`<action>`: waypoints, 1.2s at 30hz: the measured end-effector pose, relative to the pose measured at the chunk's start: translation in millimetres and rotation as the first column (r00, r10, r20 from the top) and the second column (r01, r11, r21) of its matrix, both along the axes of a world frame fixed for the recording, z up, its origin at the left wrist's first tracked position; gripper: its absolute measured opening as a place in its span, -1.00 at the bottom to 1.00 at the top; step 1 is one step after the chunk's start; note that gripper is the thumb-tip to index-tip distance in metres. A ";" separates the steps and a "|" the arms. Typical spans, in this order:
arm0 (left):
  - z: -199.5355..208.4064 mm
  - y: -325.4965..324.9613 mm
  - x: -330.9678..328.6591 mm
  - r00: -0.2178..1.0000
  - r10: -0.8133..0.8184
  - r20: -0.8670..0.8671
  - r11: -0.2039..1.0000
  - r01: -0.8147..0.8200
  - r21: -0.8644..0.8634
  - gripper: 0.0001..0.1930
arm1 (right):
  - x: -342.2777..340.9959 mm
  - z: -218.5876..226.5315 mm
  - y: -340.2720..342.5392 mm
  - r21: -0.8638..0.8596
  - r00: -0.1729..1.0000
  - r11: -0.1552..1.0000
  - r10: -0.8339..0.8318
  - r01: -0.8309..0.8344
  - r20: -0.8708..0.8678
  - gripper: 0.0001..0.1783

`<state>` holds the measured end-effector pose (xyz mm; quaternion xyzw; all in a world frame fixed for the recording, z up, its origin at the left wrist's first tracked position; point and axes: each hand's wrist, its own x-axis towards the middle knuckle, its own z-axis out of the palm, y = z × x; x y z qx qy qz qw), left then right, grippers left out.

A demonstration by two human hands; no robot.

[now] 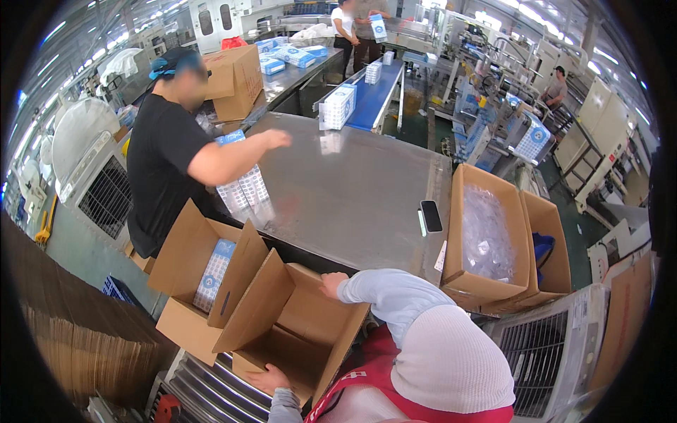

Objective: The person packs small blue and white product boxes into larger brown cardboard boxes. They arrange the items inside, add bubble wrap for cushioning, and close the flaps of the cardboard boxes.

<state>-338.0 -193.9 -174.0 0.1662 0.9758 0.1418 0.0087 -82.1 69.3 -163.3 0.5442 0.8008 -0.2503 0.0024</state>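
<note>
An open cardboard box stands in front of me, with nothing visible inside. My right hand is closed over its far edge. At the near left side, my left hand grips the box wall, fingers bent at the edge. Touching it on the left is a second open cardboard box, which contains a blue-and-white patterned pack. Grey sleeves cover both my forearms.
Metal rollers lie under the boxes. A steel table holds a phone. A co-worker reaches over white-and-blue packs. Right of the table, a carton holds clear plastic bags. Beyond runs a blue conveyor.
</note>
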 end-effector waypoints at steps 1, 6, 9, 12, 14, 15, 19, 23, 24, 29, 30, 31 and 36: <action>1.8 1.0 2.5 1.000 0.003 0.020 1.000 -0.003 0.001 -0.20 | 2.1 0.5 -0.3 -0.002 1.000 1.000 -0.002 0.002 0.004 -0.59; -3.4 0.0 4.4 1.000 -0.005 0.005 1.000 0.005 0.031 -0.20 | 5.9 5.0 -0.9 -0.011 1.000 1.000 -0.003 0.003 0.023 -0.58; 10.1 4.1 14.2 0.999 0.019 0.038 1.000 -0.019 -0.003 -0.19 | 10.2 -0.6 0.9 -0.009 1.000 1.000 0.011 -0.011 0.019 -0.58; 18.0 -3.2 26.7 0.995 0.085 0.056 0.996 -0.085 0.000 -0.19 | 7.8 -0.5 5.5 -0.033 0.998 0.998 0.057 -0.056 0.030 -0.57; 22.5 -20.4 22.3 0.992 -0.038 0.124 0.998 0.031 0.059 -0.19 | 5.7 7.1 -5.7 -0.064 0.995 0.997 0.035 -0.030 0.090 -0.62; 16.9 -37.4 16.8 0.982 -0.069 0.175 0.978 0.032 0.207 -0.18 | 1.5 15.4 -17.6 -0.065 0.989 0.998 0.013 -0.003 0.144 -0.61; 19.9 -5.4 61.1 0.963 0.089 0.253 0.992 -0.108 0.062 -0.02 | 61.7 0.5 -12.8 0.079 0.989 0.997 -0.017 0.005 0.148 -0.57; 8.5 -0.9 75.6 0.976 0.100 0.192 0.986 -0.124 0.114 -0.03 | 73.6 -1.7 -6.7 0.148 0.986 0.988 0.012 -0.037 0.164 -0.57; 6.2 -1.7 75.7 0.976 0.105 0.191 0.983 -0.131 0.127 -0.04 | 71.4 5.5 -6.7 0.140 0.985 0.989 0.014 -0.039 0.171 -0.57; -1.5 -1.5 85.2 0.980 0.115 0.164 0.972 -0.145 0.187 -0.05 | 79.2 10.4 -4.7 0.106 0.988 0.993 0.034 -0.051 0.153 -0.53; -0.2 -3.2 89.6 0.978 0.108 0.176 0.973 -0.141 0.185 -0.05 | 84.6 10.1 -8.5 0.096 0.987 0.994 0.028 -0.044 0.156 -0.52; 1.3 -4.4 91.5 0.977 0.100 0.187 0.974 -0.134 0.183 -0.05 | 85.5 11.2 -10.2 0.105 0.986 0.993 0.038 -0.055 0.165 -0.51; 9.9 0.2 76.5 0.985 0.099 0.144 0.965 -0.130 0.228 -0.04 | 73.4 -0.8 4.5 0.168 0.988 0.975 0.133 -0.143 0.073 -0.53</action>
